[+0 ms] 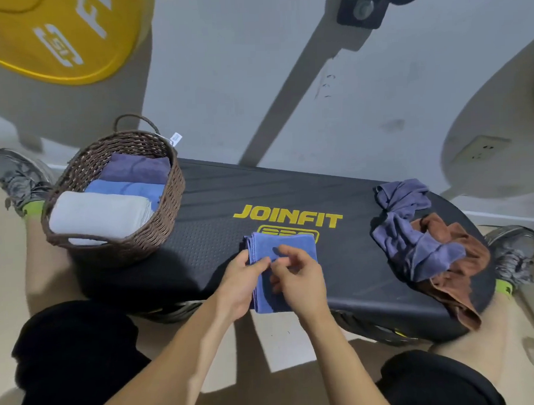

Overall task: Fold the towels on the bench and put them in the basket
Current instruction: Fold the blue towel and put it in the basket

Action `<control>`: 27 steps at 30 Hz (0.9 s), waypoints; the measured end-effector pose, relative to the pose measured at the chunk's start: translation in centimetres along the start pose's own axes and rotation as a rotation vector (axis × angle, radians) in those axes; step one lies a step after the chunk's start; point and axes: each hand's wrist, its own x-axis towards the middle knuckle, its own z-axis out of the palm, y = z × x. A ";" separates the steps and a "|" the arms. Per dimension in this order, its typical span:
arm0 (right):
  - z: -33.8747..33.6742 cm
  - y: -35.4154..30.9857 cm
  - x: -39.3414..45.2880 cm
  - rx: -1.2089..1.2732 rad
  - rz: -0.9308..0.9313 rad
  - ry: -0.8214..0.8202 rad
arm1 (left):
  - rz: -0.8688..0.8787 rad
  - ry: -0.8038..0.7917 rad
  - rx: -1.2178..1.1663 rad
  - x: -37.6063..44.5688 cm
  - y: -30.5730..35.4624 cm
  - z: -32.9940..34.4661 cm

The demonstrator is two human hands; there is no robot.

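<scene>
Folded blue cloth towel [284,247] at frame centre on black counter [347,260], left grip [243,283] and right grip [299,280] both pinching it; brown wicker basket [168,212] at left, crumpled purple and brown towels [426,244] at right.

Both hands, left hand [241,283] and right hand [299,280], pinch folded blue towel [280,247] on bench [338,260]; basket [168,219] left.

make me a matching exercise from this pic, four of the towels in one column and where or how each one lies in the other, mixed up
Column one:
1. folded white towel
2. folded dark purple towel
3. folded blue microfibre towel
4. crumpled brown towel

Column two:
A. unfolded, at the right end of the black bench
B. in the brown wicker basket, at its far end
C. on the bench, under the left hand and right hand
D. in the basket, at its near end

Pairs: 1-D, 2-B, 3-C, 4-A
</scene>
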 end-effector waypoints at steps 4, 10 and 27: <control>-2.3 1.9 -0.3 -0.371 -0.245 0.270 | 0.062 0.084 0.264 1.0 0.2 -0.7; -3.5 5.0 0.0 -0.747 -0.238 0.097 | 0.064 0.089 0.445 2.7 0.3 -1.3; -2.6 5.9 -1.0 -0.508 -0.118 0.208 | 0.142 0.440 0.651 -2.5 -5.0 -3.4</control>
